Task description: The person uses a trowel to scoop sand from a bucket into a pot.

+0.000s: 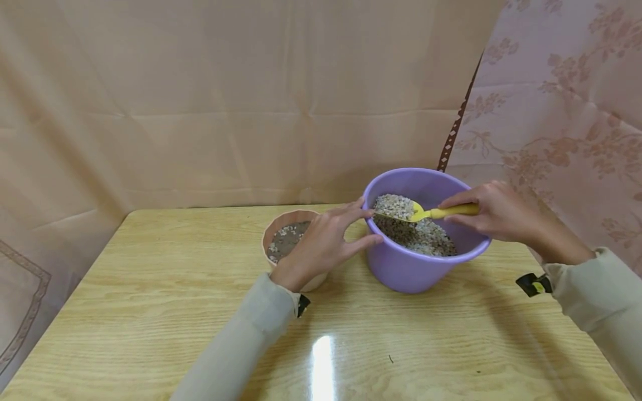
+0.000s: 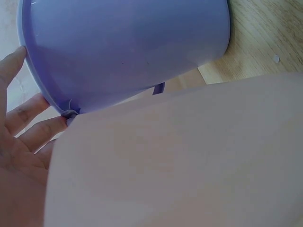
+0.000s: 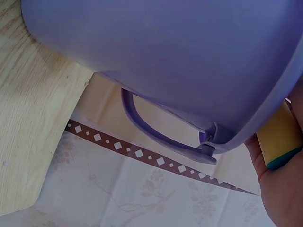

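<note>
A purple bucket stands on the table, part-filled with pale, coarse grains. My right hand grips the yellow handle of a small trowel over the bucket's right rim. Heaped with grains, the trowel's blade lies inside the bucket, its tip by the left rim. My left hand touches that left rim with fairly straight fingers and thumb. Under the left hand, partly hidden, sits a peach plant pot holding greyish soil with some grains on top. In the right wrist view the trowel handle shows a green end.
The wooden table carries the pot and bucket, with a few tiny specks near its front. A beige curtain hangs behind, a floral one at right. The bucket's handle hangs down its far side.
</note>
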`<state>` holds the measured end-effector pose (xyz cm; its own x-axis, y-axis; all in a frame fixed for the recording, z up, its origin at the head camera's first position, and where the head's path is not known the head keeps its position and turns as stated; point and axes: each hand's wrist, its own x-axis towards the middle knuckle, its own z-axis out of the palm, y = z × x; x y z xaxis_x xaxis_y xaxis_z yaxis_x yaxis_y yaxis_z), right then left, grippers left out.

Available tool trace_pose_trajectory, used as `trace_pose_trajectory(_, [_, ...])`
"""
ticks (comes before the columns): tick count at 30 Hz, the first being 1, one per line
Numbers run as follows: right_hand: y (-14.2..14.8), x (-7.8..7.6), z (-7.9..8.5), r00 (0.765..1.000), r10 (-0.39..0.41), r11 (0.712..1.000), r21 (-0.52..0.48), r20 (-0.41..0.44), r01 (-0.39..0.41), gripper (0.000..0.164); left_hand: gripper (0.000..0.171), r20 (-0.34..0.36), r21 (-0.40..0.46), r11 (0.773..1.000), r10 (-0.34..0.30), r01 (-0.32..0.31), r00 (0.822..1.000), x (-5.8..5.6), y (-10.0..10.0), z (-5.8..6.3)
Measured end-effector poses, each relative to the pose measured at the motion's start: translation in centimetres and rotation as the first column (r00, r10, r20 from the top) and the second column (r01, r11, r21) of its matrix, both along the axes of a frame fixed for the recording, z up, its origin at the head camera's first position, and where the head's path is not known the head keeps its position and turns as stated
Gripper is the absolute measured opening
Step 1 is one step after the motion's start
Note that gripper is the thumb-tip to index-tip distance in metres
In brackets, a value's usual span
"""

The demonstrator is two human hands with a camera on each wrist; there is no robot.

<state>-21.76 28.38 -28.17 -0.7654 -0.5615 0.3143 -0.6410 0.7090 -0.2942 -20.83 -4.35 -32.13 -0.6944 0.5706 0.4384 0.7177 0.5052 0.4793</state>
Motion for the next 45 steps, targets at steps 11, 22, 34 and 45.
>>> trace_pose_trajectory(11, [0.3,0.1,0.4,0.999,-0.019,1.0,0.018,-0.043,0.019,0.025,0.053,0.016,-0.009,1.0,0.002,-0.002,1.0,0.1,-0.1,0.1])
trace_pose_trajectory(22, [0.4,0.1,0.4,0.995,0.004,1.0,-0.002,-0.103,-0.004,0.027,0.051,0.025,-0.015,1.0,0.006,-0.006,1.0,0.1,-0.1,0.1])
trace_pose_trajectory(34, [0.6,0.3,1.1,0.992,0.031,0.999,-0.016,-0.121,-0.033,0.029,0.055,0.022,-0.025,0.999,0.03,-0.029,0.999,0.3,-0.1,0.0])
trace_pose_trajectory(45, [0.9,0.5,2.1,0.991,0.047,0.999,-0.021,-0.122,-0.05,0.032,0.056,0.0,-0.069,0.998,0.003,-0.003,1.0,0.2,-0.5,0.3])
